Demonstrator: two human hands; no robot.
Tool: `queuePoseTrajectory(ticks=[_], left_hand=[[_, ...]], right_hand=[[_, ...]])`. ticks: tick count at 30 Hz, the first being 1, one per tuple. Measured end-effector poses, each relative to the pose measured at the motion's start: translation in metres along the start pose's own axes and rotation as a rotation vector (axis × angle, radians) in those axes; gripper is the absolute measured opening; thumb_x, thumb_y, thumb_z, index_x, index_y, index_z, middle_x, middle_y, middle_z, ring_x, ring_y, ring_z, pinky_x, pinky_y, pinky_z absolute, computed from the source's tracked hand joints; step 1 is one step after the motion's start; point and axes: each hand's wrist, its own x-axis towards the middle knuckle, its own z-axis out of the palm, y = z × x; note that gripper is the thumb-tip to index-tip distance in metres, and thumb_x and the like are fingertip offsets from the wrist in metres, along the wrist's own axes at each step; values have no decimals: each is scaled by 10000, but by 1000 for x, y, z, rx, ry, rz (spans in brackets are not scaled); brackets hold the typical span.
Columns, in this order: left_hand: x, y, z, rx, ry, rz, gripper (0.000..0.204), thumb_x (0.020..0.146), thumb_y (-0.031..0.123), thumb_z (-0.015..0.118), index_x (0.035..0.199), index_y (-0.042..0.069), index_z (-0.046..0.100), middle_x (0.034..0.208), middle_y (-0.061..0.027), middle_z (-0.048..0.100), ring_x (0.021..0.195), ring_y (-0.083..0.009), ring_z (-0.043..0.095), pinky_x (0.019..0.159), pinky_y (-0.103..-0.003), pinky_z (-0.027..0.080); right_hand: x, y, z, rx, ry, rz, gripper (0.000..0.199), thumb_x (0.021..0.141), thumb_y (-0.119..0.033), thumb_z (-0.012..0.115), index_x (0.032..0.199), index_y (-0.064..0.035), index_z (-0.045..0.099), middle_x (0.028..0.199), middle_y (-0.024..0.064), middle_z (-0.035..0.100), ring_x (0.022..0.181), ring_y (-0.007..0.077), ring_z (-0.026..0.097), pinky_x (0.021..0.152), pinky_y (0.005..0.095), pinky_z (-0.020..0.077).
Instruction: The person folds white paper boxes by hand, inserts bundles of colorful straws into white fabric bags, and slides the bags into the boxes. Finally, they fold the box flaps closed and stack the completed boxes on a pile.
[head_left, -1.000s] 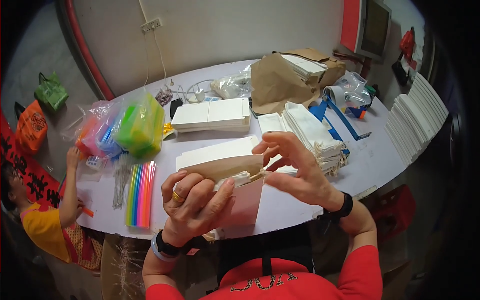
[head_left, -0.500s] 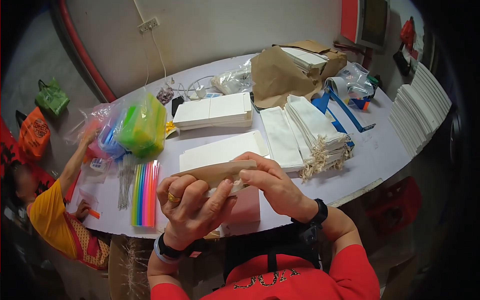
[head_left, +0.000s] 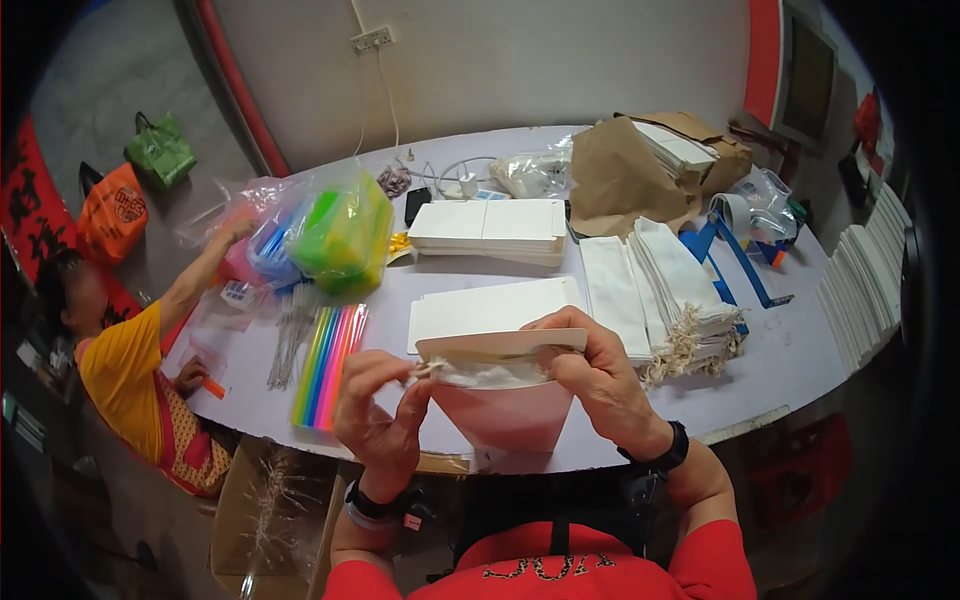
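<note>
White paper bag [head_left: 505,385] with a stiff folded top is held at the near table edge [head_left: 760,420]: right hand [head_left: 600,375] closed on its rim, left hand [head_left: 380,410] pinching the cord [head_left: 432,369]. If pulled hard, the thin paper could be torn.

A pale round table [head_left: 780,370] stands before a white wall [head_left: 560,60].

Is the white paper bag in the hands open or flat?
Open: the white paper bag's mouth is spread, held between left hand and right hand.
</note>
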Motion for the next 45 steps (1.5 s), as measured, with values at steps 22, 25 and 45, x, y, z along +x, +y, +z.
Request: queuePoseTrajectory(ticks=[22,25,45], left_hand=[[58,23,-33,345,-575,374,250,712,18,755,949,52,679,883,-54,589,860,-258,549,755,-341,452],[68,26,-33,288,-625,317,235,720,-12,733,941,47,678,875,-65,574,857,-264,540,756,-333,453],[2,-22,9,-130,5,86,134,838,41,682,935,13,593,926,-103,585,812,-201,570,710,-287,484]], right_hand=[[2,-2,-1,34,-57,26,241,836,-5,466,1066,-3,535,1054,35,565,839,52,474,762,212,405],[1,-3,-1,37,-66,29,251,823,2,460,1063,-5,534,1058,38,565,839,53,475,762,213,405],[7,0,-5,-35,-12,39,217,843,-1,460,1046,-11,538,1088,69,578,894,63,501,797,215,408]])
